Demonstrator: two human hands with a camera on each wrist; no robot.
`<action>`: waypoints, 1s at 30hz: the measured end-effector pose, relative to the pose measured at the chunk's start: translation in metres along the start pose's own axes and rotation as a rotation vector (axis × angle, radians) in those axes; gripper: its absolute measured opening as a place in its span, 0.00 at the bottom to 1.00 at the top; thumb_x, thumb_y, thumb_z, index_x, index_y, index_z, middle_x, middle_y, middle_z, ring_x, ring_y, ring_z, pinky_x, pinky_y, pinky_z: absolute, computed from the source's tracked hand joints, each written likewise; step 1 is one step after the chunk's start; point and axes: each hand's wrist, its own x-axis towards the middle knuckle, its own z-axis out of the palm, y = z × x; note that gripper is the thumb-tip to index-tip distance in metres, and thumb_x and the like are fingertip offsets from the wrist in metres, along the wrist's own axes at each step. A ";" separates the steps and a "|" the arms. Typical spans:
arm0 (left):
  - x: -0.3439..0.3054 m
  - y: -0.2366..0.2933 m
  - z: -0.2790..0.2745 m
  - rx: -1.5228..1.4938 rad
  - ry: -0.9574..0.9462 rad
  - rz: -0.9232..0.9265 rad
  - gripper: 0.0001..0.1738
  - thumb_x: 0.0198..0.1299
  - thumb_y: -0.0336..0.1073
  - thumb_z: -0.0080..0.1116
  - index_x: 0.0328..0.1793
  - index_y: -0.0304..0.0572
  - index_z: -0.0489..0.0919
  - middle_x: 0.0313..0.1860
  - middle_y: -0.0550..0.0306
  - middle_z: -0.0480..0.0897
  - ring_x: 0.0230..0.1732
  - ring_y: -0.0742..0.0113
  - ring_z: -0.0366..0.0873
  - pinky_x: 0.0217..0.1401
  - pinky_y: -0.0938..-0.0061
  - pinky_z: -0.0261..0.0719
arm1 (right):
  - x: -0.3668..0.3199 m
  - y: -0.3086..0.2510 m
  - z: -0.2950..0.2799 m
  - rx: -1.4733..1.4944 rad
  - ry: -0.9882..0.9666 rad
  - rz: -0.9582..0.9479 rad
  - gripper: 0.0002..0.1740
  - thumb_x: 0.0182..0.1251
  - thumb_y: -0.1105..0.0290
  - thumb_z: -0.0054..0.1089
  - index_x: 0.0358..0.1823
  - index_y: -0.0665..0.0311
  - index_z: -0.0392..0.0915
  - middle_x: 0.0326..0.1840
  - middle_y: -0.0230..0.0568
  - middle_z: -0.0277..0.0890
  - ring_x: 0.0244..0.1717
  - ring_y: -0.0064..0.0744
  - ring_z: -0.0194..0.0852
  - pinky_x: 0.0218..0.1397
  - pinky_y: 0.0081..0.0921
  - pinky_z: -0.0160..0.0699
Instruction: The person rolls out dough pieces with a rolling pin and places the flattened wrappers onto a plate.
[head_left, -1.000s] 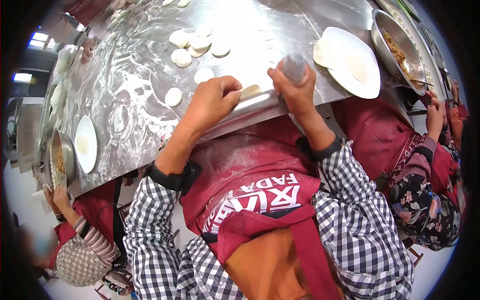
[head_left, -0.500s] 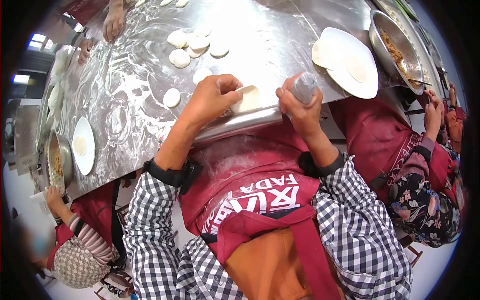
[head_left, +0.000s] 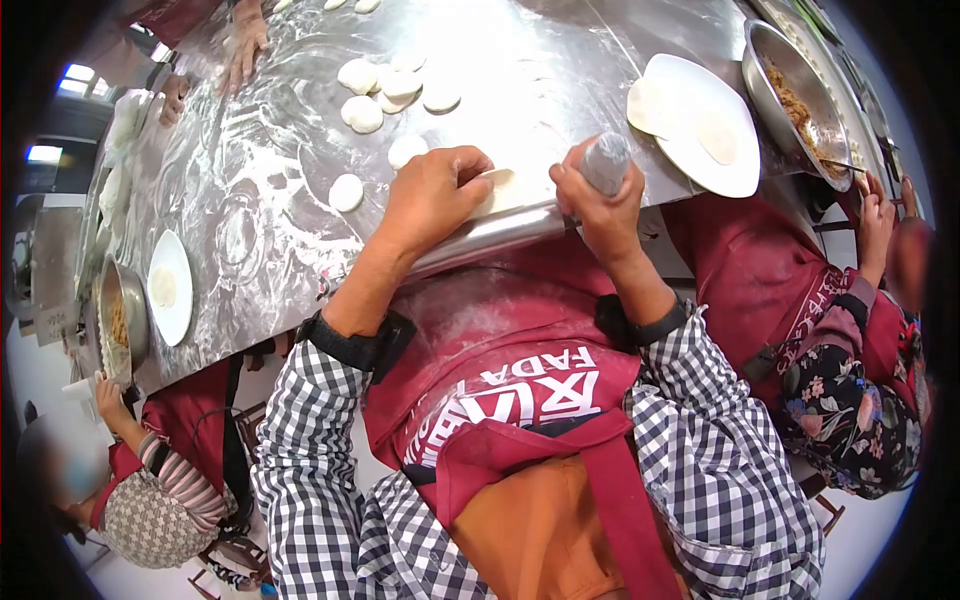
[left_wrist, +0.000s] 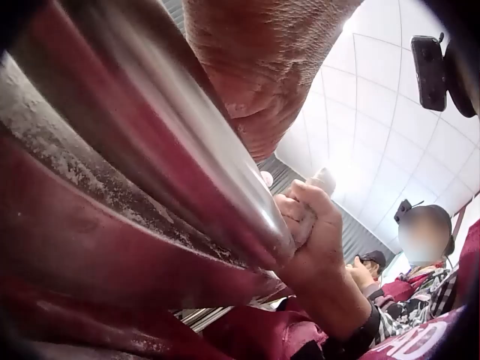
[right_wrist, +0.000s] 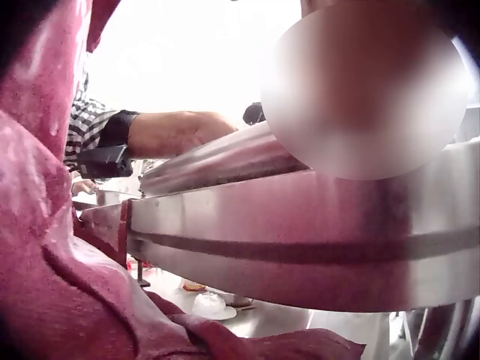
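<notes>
In the head view my left hand [head_left: 430,200] works near the table's front edge, with thumb and forefinger pinching the side of a flat dough wrapper [head_left: 507,188]. The wrapper stretches right, pale against the bright steel. To its right, my right hand [head_left: 600,205] grips a floury rolling pin [head_left: 605,163], its rounded grey-white end sticking up out of the fist. The left wrist view shows the same right hand [left_wrist: 311,221] with fingers curled round the pin, whose pale tip [left_wrist: 322,178] shows above them. Much of the left forearm [right_wrist: 176,133] appears in the right wrist view.
Several dough rounds [head_left: 362,114] lie beyond my left hand on the floured steel table [head_left: 290,215]. A white plate [head_left: 735,165] with wrappers and a bowl of filling [head_left: 795,105] stand right. Another plate [head_left: 172,320] stands left. A rounded steel bar [right_wrist: 217,160] runs along the front edge.
My right hand has shifted slightly right and away from the wrapper, the pin more upright. My left hand keeps its pinch on the wrapper. Another person's hand has come in at upper left.
</notes>
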 end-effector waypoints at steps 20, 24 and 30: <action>0.002 -0.016 -0.004 -0.212 -0.059 0.006 0.12 0.50 0.36 0.56 0.36 0.37 0.82 0.28 0.50 0.83 0.29 0.61 0.81 0.36 0.72 0.76 | -0.005 -0.002 -0.002 0.027 -0.010 0.021 0.11 0.49 0.73 0.66 0.26 0.66 0.70 0.18 0.30 0.70 0.21 0.19 0.68 0.26 0.21 0.68; 0.002 -0.002 -0.012 -0.118 -0.025 -0.008 0.11 0.49 0.36 0.56 0.35 0.37 0.82 0.26 0.50 0.83 0.28 0.60 0.81 0.35 0.71 0.76 | 0.033 0.005 0.014 -0.063 -0.009 -0.031 0.11 0.48 0.72 0.66 0.26 0.66 0.70 0.18 0.29 0.70 0.20 0.18 0.66 0.24 0.21 0.66; 0.004 0.004 -0.007 -0.002 0.006 0.000 0.13 0.49 0.39 0.55 0.35 0.38 0.82 0.26 0.48 0.82 0.29 0.56 0.81 0.35 0.68 0.76 | 0.025 0.002 0.012 -0.019 0.009 -0.038 0.11 0.48 0.72 0.67 0.25 0.65 0.71 0.18 0.29 0.70 0.19 0.17 0.66 0.25 0.20 0.67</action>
